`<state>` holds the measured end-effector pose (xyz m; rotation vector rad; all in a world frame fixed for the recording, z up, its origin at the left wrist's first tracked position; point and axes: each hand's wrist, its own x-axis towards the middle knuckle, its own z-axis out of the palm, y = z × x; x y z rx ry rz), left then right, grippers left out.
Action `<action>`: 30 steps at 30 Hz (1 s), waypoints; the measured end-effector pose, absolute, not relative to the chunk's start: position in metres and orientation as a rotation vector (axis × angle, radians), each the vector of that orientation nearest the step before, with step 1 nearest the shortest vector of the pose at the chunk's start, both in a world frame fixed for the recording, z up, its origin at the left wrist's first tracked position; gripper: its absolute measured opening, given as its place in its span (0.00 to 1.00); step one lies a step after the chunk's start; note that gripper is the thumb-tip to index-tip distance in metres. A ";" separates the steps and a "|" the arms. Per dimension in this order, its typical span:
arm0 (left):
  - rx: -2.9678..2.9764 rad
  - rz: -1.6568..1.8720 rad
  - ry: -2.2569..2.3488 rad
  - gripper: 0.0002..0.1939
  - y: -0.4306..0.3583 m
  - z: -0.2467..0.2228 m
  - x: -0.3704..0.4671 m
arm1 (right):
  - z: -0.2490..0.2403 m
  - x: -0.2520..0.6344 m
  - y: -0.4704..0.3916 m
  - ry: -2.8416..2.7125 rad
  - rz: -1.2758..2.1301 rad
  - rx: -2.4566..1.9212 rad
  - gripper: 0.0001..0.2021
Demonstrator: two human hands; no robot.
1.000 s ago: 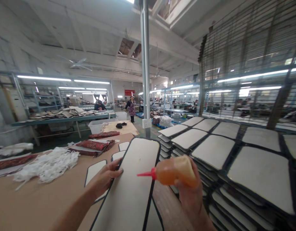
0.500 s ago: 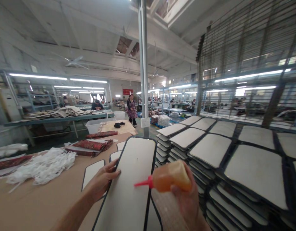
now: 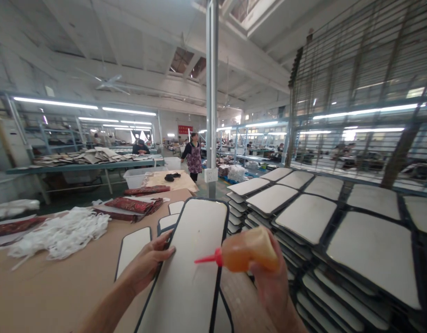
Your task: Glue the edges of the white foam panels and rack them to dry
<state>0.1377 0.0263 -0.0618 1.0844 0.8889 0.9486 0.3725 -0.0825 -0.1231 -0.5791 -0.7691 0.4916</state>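
Observation:
My left hand (image 3: 149,259) grips the left edge of a long white panel (image 3: 188,273) with a dark border and rounded corners, thumb on its face. The panel is tilted up toward me. In my right hand (image 3: 269,282) is a squeeze bottle (image 3: 250,249) of amber liquid, its red pointed nozzle directed left over the middle of the panel. Whether the nozzle tip touches the surface I cannot tell. Another dark-edged panel (image 3: 223,314) lies partly hidden beneath, and a smaller one (image 3: 134,246) rests left of my left hand.
Stacks of dark-edged white panels (image 3: 303,212) fill the right side beside a metal lattice (image 3: 352,92). White straps (image 3: 64,233) and red patterned fabric (image 3: 130,205) lie on the brown table (image 3: 43,291). A post (image 3: 212,92) rises ahead. A person in a patterned apron (image 3: 194,157) stands beyond.
The view has shifted slightly. My hands keep their grips, and the bottle stays over the panel with little movement. The person in the background has turned and stands nearer the post.

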 end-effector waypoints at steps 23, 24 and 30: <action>1.045 0.943 0.945 0.34 0.045 -0.071 0.145 | -0.142 0.364 -0.096 -0.784 0.568 -0.585 0.36; 1.048 0.949 0.949 0.35 0.048 -0.072 0.147 | -0.146 0.358 -0.100 -0.779 0.604 -0.576 0.37; 1.081 0.865 0.997 0.39 0.052 -0.080 0.150 | -0.104 0.355 -0.100 -0.650 0.440 -0.511 0.33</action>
